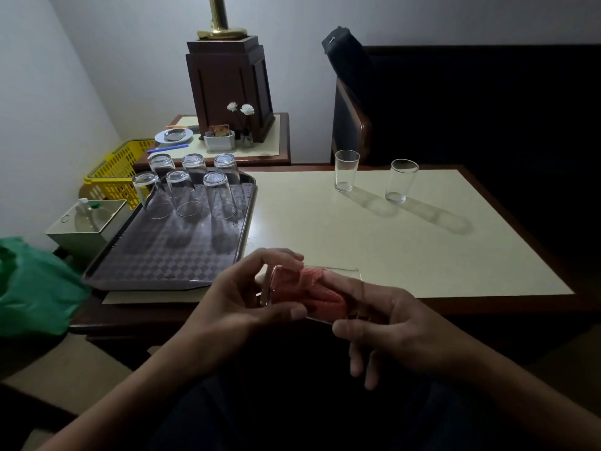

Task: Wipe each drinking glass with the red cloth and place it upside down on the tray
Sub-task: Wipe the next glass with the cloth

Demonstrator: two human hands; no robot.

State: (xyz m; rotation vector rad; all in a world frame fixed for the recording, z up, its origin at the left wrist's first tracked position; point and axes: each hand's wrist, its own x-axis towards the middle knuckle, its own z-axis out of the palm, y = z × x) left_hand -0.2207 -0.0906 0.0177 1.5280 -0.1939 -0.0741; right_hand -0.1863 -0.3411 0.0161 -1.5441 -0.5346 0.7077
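A clear drinking glass [341, 275] lies on its side in front of me, over the table's near edge. My left hand [240, 297] grips its base end with fingers and thumb. The red cloth [309, 289] is stuffed inside the glass. My right hand [390, 333] holds the cloth at the glass's open end, fingers pushed in. Several glasses [218, 196] stand upside down at the far end of the grey checkered tray [156, 258]. Two upright glasses [346, 170] [401, 180] stand on the far right of the table.
The cream-topped table [390, 249] has a dark wooden rim. A green bag [32, 288], a white bin [87, 222] and a yellow basket [120, 170] sit to the left. A side table [227, 138] with a lamp base stands behind; a dark chair [357, 102] is at the back.
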